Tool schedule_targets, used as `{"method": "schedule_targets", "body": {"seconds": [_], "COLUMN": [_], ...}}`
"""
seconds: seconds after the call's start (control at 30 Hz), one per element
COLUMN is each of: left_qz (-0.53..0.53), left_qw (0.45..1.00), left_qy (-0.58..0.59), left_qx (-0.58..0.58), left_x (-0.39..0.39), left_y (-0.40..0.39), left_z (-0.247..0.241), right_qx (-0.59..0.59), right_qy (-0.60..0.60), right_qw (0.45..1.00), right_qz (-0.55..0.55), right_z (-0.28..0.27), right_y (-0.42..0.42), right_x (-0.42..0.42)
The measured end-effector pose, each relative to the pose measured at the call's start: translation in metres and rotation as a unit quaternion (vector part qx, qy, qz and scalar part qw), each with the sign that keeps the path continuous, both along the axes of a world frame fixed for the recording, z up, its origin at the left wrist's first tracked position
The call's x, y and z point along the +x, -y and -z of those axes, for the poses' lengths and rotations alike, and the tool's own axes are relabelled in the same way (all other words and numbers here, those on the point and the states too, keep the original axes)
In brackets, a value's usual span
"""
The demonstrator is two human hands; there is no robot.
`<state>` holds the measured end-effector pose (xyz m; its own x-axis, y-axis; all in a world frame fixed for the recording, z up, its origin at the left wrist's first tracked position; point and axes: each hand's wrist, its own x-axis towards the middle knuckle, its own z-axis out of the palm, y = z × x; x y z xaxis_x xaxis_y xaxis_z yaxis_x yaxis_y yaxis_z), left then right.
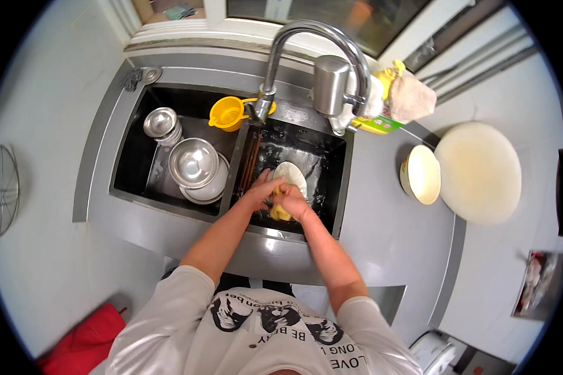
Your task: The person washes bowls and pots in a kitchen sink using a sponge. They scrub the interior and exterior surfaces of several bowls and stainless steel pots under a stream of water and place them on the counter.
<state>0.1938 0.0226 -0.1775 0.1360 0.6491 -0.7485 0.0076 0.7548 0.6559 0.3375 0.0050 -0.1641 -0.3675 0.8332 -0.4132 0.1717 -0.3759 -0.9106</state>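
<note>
Both my hands are low in the right basin (326, 187) of a black double sink. My left hand (259, 192) grips the left side of a white dish (291, 172), which is tilted; whether it is a plate or a shallow bowl is hard to tell. Crossing close in front of the dish, my right hand (291, 200) is closed on a yellow cloth (280, 213), part of which hangs below the fingers. The hands partly overlap, so some fingers are hidden. Brown chopsticks (251, 161) lean along the divider to the left.
A chrome faucet (305, 26) arches over the sink. The left basin holds a yellow strainer cup (227, 114), stacked small metal bowls (162, 123) and a larger metal bowl (194, 163) on white dishes. At right stand a cream bowl (422, 176) and a round cutting board (481, 173).
</note>
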Motion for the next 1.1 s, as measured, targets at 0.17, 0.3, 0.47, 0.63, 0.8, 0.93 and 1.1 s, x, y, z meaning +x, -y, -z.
{"method": "schedule_targets", "body": {"seconds": [0.17,0.3,0.47,0.63,0.8,0.93,1.1], "left_qz": [-0.024,-0.076,0.003,0.093,0.119,0.103,0.097], "left_qw": [0.986,0.986,0.995,0.992,0.977,0.975,0.978], "left_qy": [0.165,0.14,0.064,0.022,0.103,0.14,0.104], "left_qx": [-0.012,0.051,-0.079,-0.085,-0.14,-0.135,-0.152], "left_x": [0.004,-0.004,-0.006,-0.003,0.002,0.001,0.003], "left_y": [-0.006,-0.004,-0.003,0.0,-0.001,-0.002,-0.005], "left_z": [0.01,0.053,-0.01,-0.013,0.007,0.031,0.0], "right_qx": [-0.18,0.004,0.163,0.227,0.23,0.276,0.019], "right_qy": [-0.247,0.087,0.463,0.595,0.606,0.493,0.231], "right_qw": [0.914,0.994,0.788,0.679,0.709,0.771,0.966], "right_qz": [0.267,-0.06,-0.371,-0.366,-0.277,-0.294,-0.114], "right_z": [0.013,0.014,0.001,0.035,0.071,0.085,0.114], "right_y": [-0.013,0.012,0.02,-0.002,-0.019,-0.034,-0.026], "right_x": [-0.015,-0.007,0.042,0.052,0.039,0.017,0.014]}}
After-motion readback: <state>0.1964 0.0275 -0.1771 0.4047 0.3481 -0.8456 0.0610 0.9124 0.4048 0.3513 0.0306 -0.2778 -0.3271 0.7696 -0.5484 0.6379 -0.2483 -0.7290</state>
